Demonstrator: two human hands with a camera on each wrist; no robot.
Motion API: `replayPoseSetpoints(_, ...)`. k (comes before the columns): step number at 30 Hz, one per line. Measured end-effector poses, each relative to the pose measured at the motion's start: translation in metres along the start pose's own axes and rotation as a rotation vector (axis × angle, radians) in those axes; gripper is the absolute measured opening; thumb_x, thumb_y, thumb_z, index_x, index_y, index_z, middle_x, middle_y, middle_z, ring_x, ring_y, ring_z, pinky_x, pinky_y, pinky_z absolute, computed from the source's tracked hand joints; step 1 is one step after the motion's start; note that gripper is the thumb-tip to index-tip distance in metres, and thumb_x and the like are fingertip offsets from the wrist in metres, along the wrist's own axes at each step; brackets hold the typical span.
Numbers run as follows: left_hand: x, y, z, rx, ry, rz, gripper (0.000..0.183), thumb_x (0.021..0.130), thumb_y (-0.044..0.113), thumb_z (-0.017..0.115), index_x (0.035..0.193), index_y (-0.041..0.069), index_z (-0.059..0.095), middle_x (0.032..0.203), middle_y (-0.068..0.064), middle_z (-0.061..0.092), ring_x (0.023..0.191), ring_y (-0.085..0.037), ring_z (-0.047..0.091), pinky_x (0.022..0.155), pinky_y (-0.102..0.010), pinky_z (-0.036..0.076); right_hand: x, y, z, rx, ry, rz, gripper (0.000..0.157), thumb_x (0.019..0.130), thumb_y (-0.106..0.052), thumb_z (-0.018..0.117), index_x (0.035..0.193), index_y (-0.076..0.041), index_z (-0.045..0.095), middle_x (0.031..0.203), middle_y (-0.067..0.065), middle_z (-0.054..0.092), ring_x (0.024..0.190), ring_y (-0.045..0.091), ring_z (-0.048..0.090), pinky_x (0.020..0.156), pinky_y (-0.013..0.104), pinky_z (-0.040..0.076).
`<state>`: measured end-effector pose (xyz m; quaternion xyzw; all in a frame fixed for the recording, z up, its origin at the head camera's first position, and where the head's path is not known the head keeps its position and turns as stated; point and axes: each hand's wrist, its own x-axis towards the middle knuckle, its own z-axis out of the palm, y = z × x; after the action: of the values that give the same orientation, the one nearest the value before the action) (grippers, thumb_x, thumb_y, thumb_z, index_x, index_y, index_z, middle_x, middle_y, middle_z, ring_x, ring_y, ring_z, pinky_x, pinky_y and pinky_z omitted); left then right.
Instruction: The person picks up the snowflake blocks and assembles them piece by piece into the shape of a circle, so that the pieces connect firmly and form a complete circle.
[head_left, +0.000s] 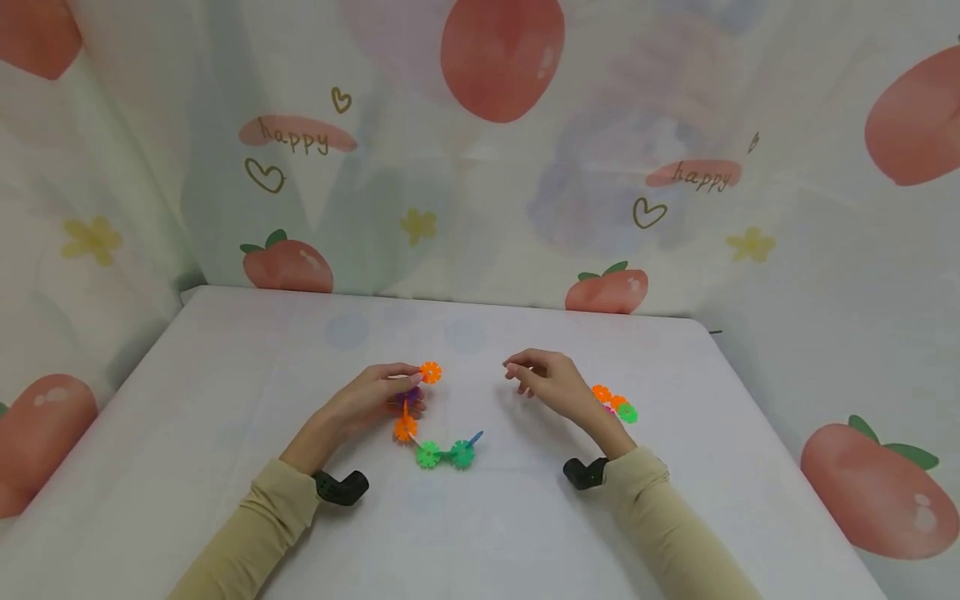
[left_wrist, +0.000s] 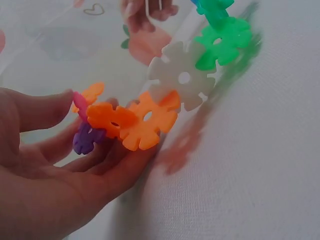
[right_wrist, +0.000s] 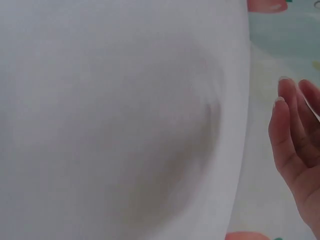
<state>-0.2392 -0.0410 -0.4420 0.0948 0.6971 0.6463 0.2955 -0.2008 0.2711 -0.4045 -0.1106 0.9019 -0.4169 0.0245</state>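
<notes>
A person's left hand pinches one end of a chain of plastic discs above a white table, the thumb at a pink disc and the fingers bent beneath. At that end, an orange disc sticks out past the fingertips, with a purple disc by the palm. From there the chain curves toward the person and then right, through more orange, a white disc and green discs, to a blue disc tilted up at the far end; whether its lower stretch touches the cloth cannot be told. The right hand, well apart from the chain, hovers with its fingers loosely bent and bare, the thumb and forefinger narrowly set; whether their tips meet cannot be told. Beyond the right wrist lies a small cluster of loose discs, orange, green and pink, partly hidden by the arm. Black devices sit at both wrists, below rolled beige sleeves. Behind hangs a curtain printed with red fruit, hearts and the word "happy."
</notes>
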Motion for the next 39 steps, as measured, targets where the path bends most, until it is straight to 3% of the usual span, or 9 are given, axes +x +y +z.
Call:
replayPoseSetpoints(5, 0.000, 0.001, 0.001, -0.004, -0.001, 0.003, 0.041, 0.106, 0.020, 0.057, 0.138, -0.006, 0.054, 0.116, -0.020, 0.072, 0.092, -0.019, 0.072, 0.094, -0.033, 0.059, -0.021, 0.016, -0.026, -0.074, 0.031, 0.033, 0.025, 0.102, -0.014, 0.063, 0.121, 0.000, 0.071, 0.105, 0.019, 0.075, 0.081, 0.032, 0.071, 0.067, 0.026, 0.055)
replayPoseSetpoints(12, -0.007, 0.002, -0.002, 0.015, -0.012, 0.031, 0.045, 0.105, 0.018, 0.058, 0.140, -0.010, 0.053, 0.123, -0.023, 0.070, 0.103, -0.023, 0.073, 0.100, -0.034, 0.056, -0.036, 0.039, -0.058, -0.176, 0.080, 0.108, 0.024, 0.099, -0.016, 0.069, 0.118, -0.002, 0.073, 0.103, 0.014, 0.074, 0.079, 0.027, 0.067, 0.062, 0.026, 0.053)
replayPoseSetpoints(20, -0.010, 0.005, -0.003, 0.008, 0.000, 0.021, 0.050, 0.104, 0.015, 0.059, 0.146, -0.010, 0.046, 0.132, -0.025, 0.066, 0.105, -0.021, 0.074, 0.102, -0.033, 0.055, -0.046, 0.065, -0.080, -0.325, 0.104, 0.195, 0.022, 0.095, -0.011, 0.069, 0.113, 0.001, 0.073, 0.101, 0.014, 0.073, 0.087, 0.025, 0.066, 0.074, 0.033, 0.056)
replayPoseSetpoints(25, -0.009, 0.006, 0.000, -0.005, -0.013, 0.026, 0.049, 0.104, 0.014, 0.059, 0.143, -0.013, 0.047, 0.123, -0.023, 0.071, 0.103, -0.019, 0.075, 0.100, -0.030, 0.056, -0.050, 0.078, -0.081, -0.394, 0.077, 0.267, 0.028, 0.091, -0.013, 0.075, 0.110, 0.006, 0.072, 0.099, 0.017, 0.071, 0.089, 0.029, 0.065, 0.079, 0.040, 0.057)
replayPoseSetpoints(31, -0.011, 0.006, 0.002, -0.039, -0.004, 0.044, 0.051, 0.105, 0.014, 0.059, 0.142, -0.017, 0.046, 0.117, -0.020, 0.073, 0.097, -0.016, 0.076, 0.095, -0.027, 0.057, -0.047, 0.074, -0.075, -0.362, 0.062, 0.329, 0.027, 0.087, -0.012, 0.079, 0.103, 0.005, 0.065, 0.099, 0.016, 0.068, 0.088, 0.026, 0.061, 0.075, 0.035, 0.055)
replayPoseSetpoints(35, -0.012, 0.007, 0.004, -0.031, 0.011, 0.048, 0.050, 0.105, 0.014, 0.058, 0.142, -0.017, 0.047, 0.112, -0.018, 0.075, 0.095, -0.017, 0.077, 0.092, -0.025, 0.058, -0.044, 0.069, -0.071, -0.342, 0.068, 0.284, 0.026, 0.086, -0.007, 0.080, 0.101, 0.000, 0.059, 0.093, 0.013, 0.066, 0.081, 0.022, 0.060, 0.073, 0.030, 0.052)
replayPoseSetpoints(39, -0.012, 0.006, 0.006, -0.023, 0.019, 0.040, 0.049, 0.105, 0.016, 0.059, 0.141, -0.016, 0.048, 0.108, -0.016, 0.076, 0.095, -0.018, 0.077, 0.091, -0.024, 0.058, -0.044, 0.064, -0.063, -0.308, 0.080, 0.186, 0.019, 0.088, -0.002, 0.075, 0.103, -0.002, 0.062, 0.091, 0.010, 0.067, 0.079, 0.019, 0.061, 0.069, 0.027, 0.051)
